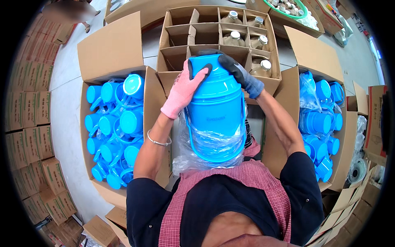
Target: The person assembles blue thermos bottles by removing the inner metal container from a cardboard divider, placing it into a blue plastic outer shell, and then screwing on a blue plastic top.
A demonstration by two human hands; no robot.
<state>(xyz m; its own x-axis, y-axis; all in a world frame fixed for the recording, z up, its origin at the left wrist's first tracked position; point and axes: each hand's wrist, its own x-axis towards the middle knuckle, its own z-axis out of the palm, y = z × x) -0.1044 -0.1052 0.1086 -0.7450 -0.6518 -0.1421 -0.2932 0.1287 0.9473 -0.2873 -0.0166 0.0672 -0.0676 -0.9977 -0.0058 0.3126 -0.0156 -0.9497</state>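
A large blue jug (216, 111) stands in front of me, its stepped top pointing away and its thin blue carrying handle (216, 159) hanging toward me. Clear plastic wrap (220, 142) covers its lower part. My left hand (185, 88), in a pink glove with dark fingertips, curls over the left side of the top. On the far right side of that top, my right hand (240, 74) grips in a grey-black glove; some of its fingers are hidden behind the rim. The jug's base is out of sight under the wrap.
Beyond the jug is a divided carton (269, 84), with several white-capped bottles (234, 38) in its right cells. Open cartons of blue handled vessels flank me, left (111, 45) and right (314, 53). Stacked boxes (24, 111) line the left; a green basket (302, 8) stands far right. A person is upper left.
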